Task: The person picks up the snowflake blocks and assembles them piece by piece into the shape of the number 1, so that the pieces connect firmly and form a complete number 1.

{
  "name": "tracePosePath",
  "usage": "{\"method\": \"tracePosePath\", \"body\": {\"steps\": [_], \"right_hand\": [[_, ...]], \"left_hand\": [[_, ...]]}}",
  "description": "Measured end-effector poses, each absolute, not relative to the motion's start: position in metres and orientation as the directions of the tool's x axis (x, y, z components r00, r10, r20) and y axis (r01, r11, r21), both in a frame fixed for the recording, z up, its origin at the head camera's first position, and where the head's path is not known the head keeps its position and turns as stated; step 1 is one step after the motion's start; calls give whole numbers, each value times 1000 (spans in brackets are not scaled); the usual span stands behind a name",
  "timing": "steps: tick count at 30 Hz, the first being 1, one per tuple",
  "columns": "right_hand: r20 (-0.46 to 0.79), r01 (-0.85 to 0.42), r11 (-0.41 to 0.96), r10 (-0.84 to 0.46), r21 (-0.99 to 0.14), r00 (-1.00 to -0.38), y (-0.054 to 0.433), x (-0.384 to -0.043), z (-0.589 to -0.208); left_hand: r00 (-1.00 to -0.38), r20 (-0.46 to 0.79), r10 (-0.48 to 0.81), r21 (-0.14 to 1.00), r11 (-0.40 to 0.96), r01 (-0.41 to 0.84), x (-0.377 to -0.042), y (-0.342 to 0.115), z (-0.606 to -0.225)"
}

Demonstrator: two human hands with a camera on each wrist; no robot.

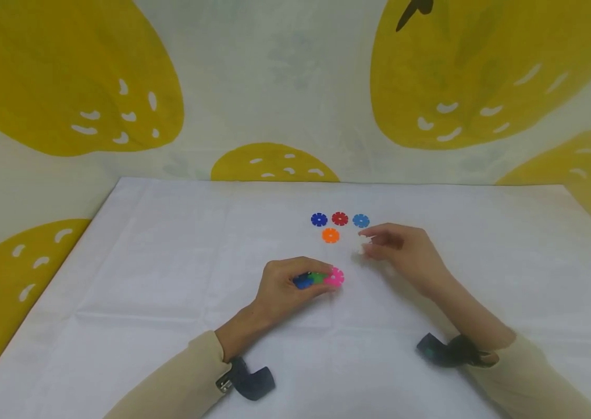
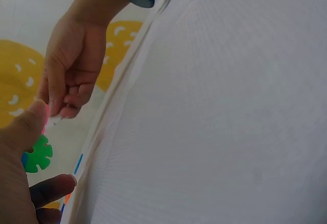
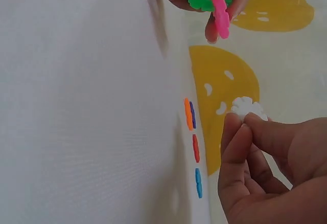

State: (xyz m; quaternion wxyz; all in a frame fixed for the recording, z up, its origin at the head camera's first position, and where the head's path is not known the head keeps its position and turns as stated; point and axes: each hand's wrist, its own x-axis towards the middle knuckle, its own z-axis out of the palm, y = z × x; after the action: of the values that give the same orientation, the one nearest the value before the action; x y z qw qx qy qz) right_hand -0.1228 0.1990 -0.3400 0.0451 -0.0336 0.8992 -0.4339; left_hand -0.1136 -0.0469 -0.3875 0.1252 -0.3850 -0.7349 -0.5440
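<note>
My left hand point(image 1: 286, 286) holds a short chain of notched plastic discs. A pink disc point(image 1: 334, 277) is at its outer end, joined to a green disc point(image 3: 202, 0), with a blue disc point(image 1: 303, 281) behind, partly covered by the fingers. Between thumb and fingertips, my right hand point(image 1: 405, 250) pinches a white notched disc point(image 3: 249, 107), held apart from the chain and to its right. Beyond the hands, a dark blue disc point(image 1: 319, 219), a red disc point(image 1: 339, 219) and a light blue disc point(image 1: 360, 220) lie in a row, an orange disc point(image 1: 330, 235) just nearer.
A white cloth point(image 1: 159, 256) with faint creases covers the table. Behind it hangs a pale backdrop point(image 1: 274, 75) printed with yellow fruit. Each wrist carries a dark strapped device, such as the left one point(image 1: 253, 381).
</note>
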Motion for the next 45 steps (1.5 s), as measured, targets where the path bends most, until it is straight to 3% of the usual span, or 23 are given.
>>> {"method": "tracePosePath", "body": {"steps": [14,24,31,45], "right_hand": [[-72,-72,534,-243,-842,-967,201,-99,-339],[-31,-123,473,-304,-872,-952,198,-98,-351],[-9,-138,442,-315,-886,-949,194,-96,-352],[27,-149,333,-344,-931,-939,191,-92,-357]], "left_hand": [[-665,620,416,705,77,705,-102,-43,-360],[-680,599,423,722,82,687,-113,-44,-386],[-723,553,414,765,91,638,-113,-47,-387],[-739,530,417,795,59,604,-111,-50,-389]]}}
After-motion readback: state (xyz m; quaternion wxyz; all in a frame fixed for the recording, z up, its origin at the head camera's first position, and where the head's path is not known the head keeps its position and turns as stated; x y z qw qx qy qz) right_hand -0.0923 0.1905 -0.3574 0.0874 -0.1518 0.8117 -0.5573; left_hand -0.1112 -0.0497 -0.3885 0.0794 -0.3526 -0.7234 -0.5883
